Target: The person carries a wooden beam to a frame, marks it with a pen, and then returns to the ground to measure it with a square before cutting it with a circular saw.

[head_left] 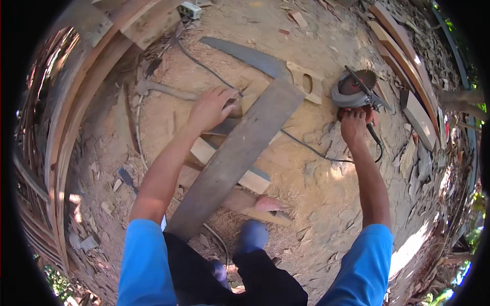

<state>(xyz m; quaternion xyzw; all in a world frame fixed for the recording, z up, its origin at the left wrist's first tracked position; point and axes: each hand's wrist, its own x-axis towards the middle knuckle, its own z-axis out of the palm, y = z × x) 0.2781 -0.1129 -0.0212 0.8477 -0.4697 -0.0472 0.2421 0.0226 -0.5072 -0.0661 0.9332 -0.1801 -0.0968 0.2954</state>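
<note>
My right hand (353, 125) is wrapped around the red handle of a circular saw (352, 91), whose toothed blade faces away from me on the ground. My left hand (212, 108) is half curled with a gap between thumb and fingers, and nothing shows in it. It hovers beside the wooden handle of a hammer (166, 90) and left of a long grey-brown plank (237, 158). That plank lies slanted across a shorter wood block (254, 179). Beyond its far end rests a handsaw (250, 57) with a pale wooden handle.
A black power cord (319, 154) runs from the circular saw under the plank. Stacked timber (408, 56) lines the right side, and long boards (76, 117) curve along the left. A white socket box (190, 10) sits at the far left. My foot (253, 235) is near the plank.
</note>
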